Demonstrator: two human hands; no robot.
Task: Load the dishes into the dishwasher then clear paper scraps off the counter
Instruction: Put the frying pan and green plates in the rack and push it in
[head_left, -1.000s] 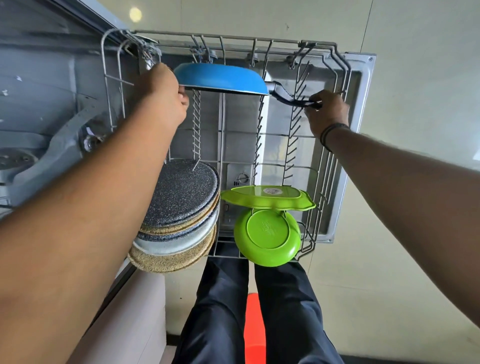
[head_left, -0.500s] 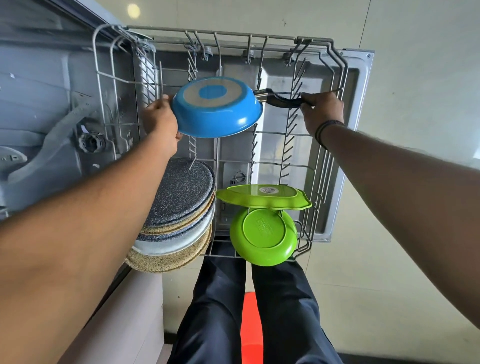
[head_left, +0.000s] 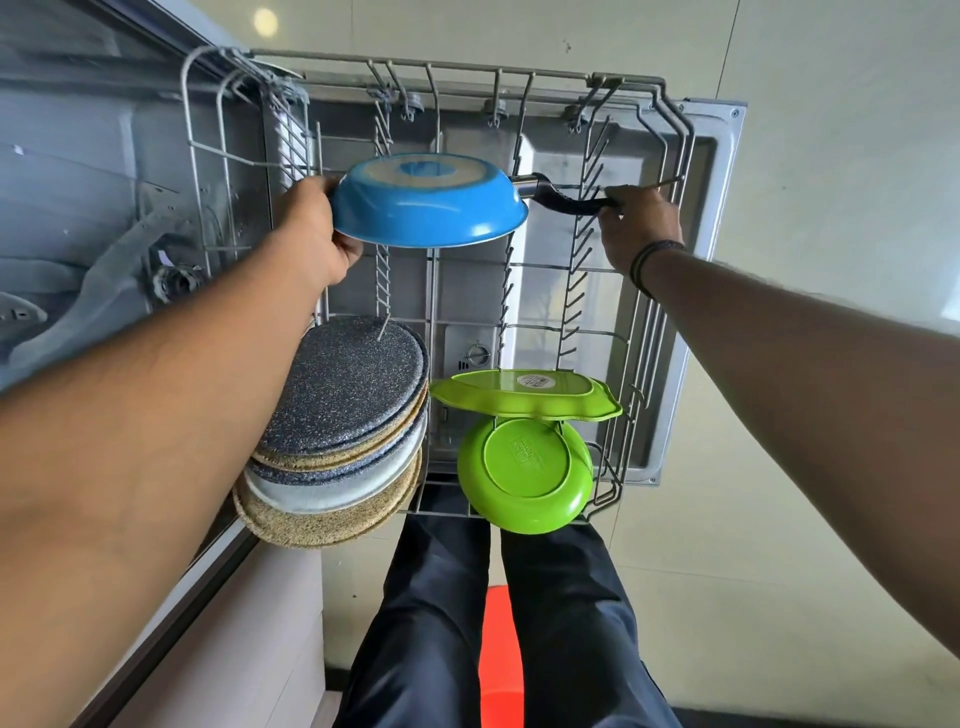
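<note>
Since a second ago the blue frying pan (head_left: 426, 208) has come down from the top edge of the dishwasher rack (head_left: 670, 291) and turned, so its bottom, with a pale ring and a blue centre, now faces up and toward the camera; half a second ago it stood more upright, and it now lies flatter. From the head view, the left hand (head_left: 311, 234) grips the pan's rim on the left side, fingers curled under the edge; the right hand (head_left: 639, 223) holds the end of the dark handle (head_left: 563, 200), fingers wrapped round it, a dark band on the wrist. The pan hangs over the far rows of tines, in the upper middle of the rack. Nearer the person, a stack of speckled plates (head_left: 337, 431) stands on edge at the rack's left; just beside it to the right are a green tray (head_left: 524, 395) and, below it, a green bowl (head_left: 524, 473) with its base outward. Dark trouser legs (head_left: 498, 613) show beneath the rack.
</note>
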